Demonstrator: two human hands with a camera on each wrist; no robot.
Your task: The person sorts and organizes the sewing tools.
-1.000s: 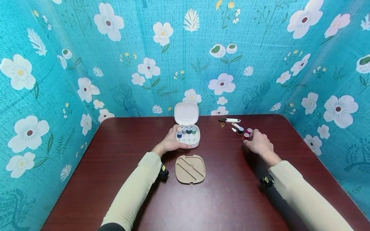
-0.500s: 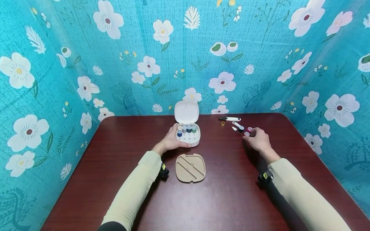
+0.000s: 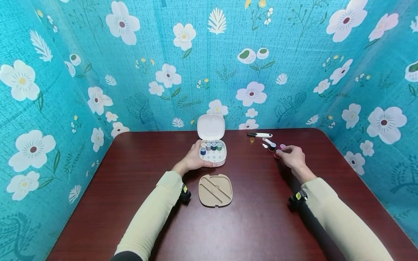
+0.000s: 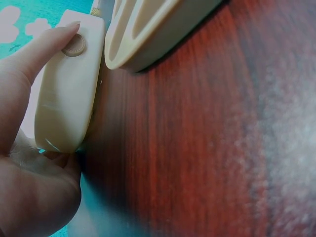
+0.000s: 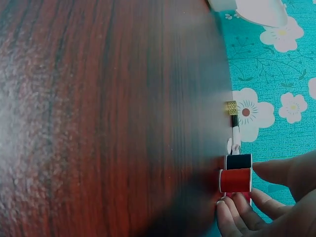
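Observation:
My left hand (image 3: 193, 158) holds a white sewing box (image 3: 222, 159) by its left side. In the left wrist view the thumb lies on the round button (image 4: 74, 45) at its front. Its lid (image 3: 210, 127) stands raised, and several thread spools (image 3: 213, 146) in pale, grey, blue and green fill the back row, with a blue spool (image 3: 203, 151) in front of them. Over at the right, my right hand (image 3: 293, 158) pinches an upright red thread spool (image 5: 235, 180) between thumb and fingertips. A crimson spool (image 3: 282, 146) and a black spool (image 3: 272, 146) stand close beside it.
A beige tray (image 3: 215, 190) with slanted grooves lies in front of the box. Toward the back right are a gold thimble (image 3: 251, 140), a slim white-and-black tool (image 3: 259, 135), a small white bar (image 3: 266, 140) and a tiny white piece (image 3: 264, 145). Floral cloth surrounds the table (image 3: 156, 156).
My right hand has shifted slightly left, and its fingers have come closer round the red spool. The left hand and the box stay in place.

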